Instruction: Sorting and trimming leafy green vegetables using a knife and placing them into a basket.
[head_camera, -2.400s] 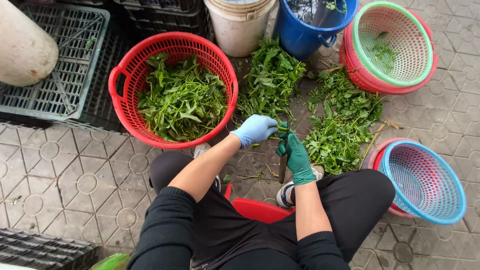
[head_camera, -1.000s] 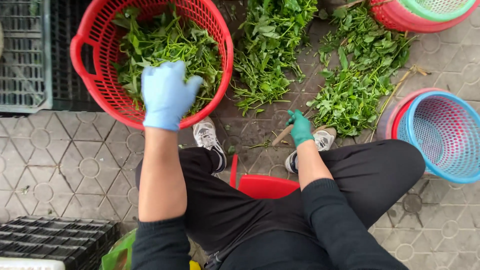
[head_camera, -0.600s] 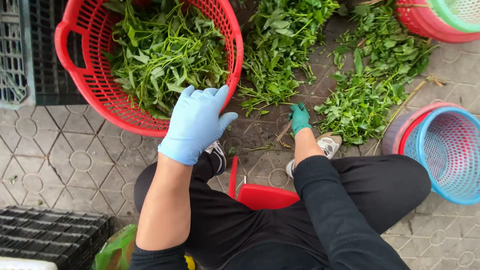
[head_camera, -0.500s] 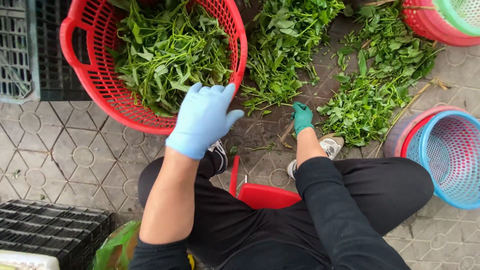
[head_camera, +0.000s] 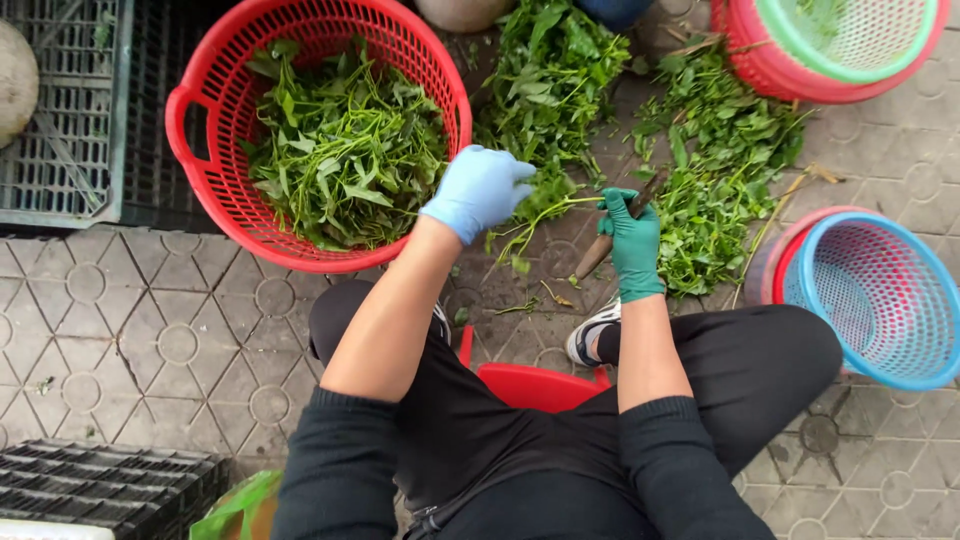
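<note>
My left hand (head_camera: 478, 190), in a blue glove, grips a leafy green sprig (head_camera: 540, 215) just right of the red basket's rim. Wearing a green glove, my right hand (head_camera: 632, 240) is closed around a small knife with a brown wooden handle (head_camera: 596, 258); its blade end points up toward the leaves. The sprig's stem reaches across to the right hand. The round red basket (head_camera: 205, 190) at upper left is filled with picked green leaves (head_camera: 345, 150). Two loose piles of greens lie on the paving, one above my hands (head_camera: 550, 80) and one to the right (head_camera: 715, 170).
I sit on a low red stool (head_camera: 535, 385) with my knees apart. A blue basket nested in a red one (head_camera: 880, 300) stands at right. Stacked green and pink baskets (head_camera: 850, 50) are at top right. Black and grey plastic crates (head_camera: 70, 110) sit at left, another crate (head_camera: 100, 490) at bottom left.
My left hand came away from over the red basket, moved right toward the greens and now holds a sprig next to the right hand. The right hand has stayed near the knife spot.
</note>
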